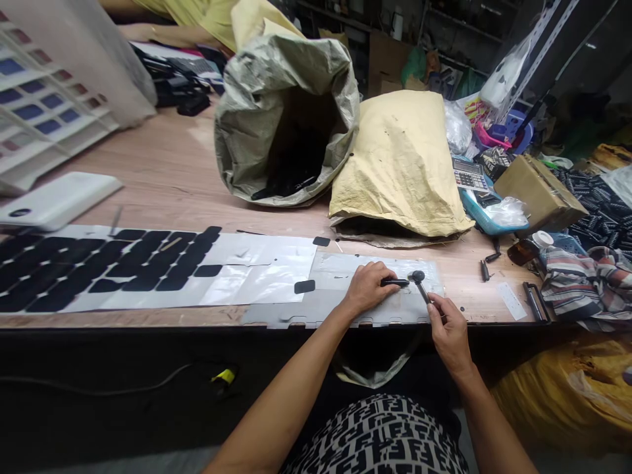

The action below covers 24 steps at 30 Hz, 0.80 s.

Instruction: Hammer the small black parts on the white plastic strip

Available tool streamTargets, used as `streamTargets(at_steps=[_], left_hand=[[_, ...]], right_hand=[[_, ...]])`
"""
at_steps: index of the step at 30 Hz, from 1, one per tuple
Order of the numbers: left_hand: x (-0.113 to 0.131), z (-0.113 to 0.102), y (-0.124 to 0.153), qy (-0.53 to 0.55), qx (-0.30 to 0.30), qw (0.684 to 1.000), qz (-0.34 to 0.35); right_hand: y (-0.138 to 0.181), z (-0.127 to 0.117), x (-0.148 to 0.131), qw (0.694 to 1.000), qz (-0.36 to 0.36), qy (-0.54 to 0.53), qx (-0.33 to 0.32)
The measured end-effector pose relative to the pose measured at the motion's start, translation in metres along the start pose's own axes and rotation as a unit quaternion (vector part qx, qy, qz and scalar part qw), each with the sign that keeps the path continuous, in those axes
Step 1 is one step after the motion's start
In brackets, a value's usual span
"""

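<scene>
My left hand [369, 287] is closed on a slim black piece [395, 282], which it holds low over a grey sheet [326, 304] at the table's front edge. Its narrow end points right. My right hand [448, 324] grips the thin metal handle of a tool with a round black head [419, 276]; the exact kind is unclear. That head is close to the tip of the black piece, and I cannot tell whether they touch. Left of my hands, flat black rounded pieces [170, 260] lie in rows on white sheeting [247, 283].
An open sack [227, 141] with dark contents and a yellowish sack [399, 158] stand behind my hands. To the right are a calculator [470, 175], a cardboard box [538, 191], a brown bottle [524, 250] and striped cloth [573, 283]. Another person's arm [182, 34] shows at upper left.
</scene>
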<state>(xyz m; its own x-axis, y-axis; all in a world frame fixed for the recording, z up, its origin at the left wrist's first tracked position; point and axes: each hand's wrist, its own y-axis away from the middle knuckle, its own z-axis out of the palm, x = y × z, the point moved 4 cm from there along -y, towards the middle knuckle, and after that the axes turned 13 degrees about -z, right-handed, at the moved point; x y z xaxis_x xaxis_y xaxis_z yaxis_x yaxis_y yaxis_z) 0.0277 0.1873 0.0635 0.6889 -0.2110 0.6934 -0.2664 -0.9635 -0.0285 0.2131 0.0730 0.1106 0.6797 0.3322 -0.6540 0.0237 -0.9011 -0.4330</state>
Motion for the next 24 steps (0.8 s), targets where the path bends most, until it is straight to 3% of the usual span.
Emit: streamTargets(at_steps=[18, 21, 24], left_hand=[[0.001, -0.001, -0.001, 0.001, 0.003, 1.0, -0.013], [0.0, 0.0, 0.0, -0.001, 0.007, 1.0, -0.013], [0.0, 0.001, 0.0, -0.003, 0.005, 1.0, -0.013]], right_hand=[[-0.009, 0.019, -0.001, 0.999, -0.028, 0.024, -0.037], [-0.015, 0.006, 0.016, 0.996, -0.019, 0.09, -0.004], [-0.021, -0.008, 0.039, 0.974, -0.02, 0.223, 0.028]])
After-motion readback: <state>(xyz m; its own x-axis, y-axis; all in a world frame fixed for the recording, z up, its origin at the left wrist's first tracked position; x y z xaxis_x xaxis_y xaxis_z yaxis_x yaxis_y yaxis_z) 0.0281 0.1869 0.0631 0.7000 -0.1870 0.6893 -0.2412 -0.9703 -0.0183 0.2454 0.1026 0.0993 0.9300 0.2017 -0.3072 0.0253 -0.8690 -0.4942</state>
